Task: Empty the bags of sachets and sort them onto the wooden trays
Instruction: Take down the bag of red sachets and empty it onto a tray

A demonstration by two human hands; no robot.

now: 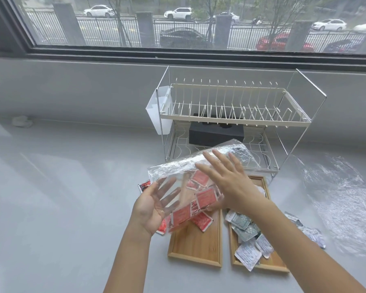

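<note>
step: emptying clear crinkled plastic bag (pixel 190 166) of red sachets (pixel 205 196) over left wooden tray (pixel 195 246) | left hand (pixel 156 205), right hand (pixel 224 178): fingers spread flat against bag | next, likely: tip and shake remaining sachets out

clear glossy plastic bag (pixel 178 166); pale wooden trays (pixel 195 246); wire metal rack (pixel 230 117); smooth grey counter (pixel 72 187).
</note>
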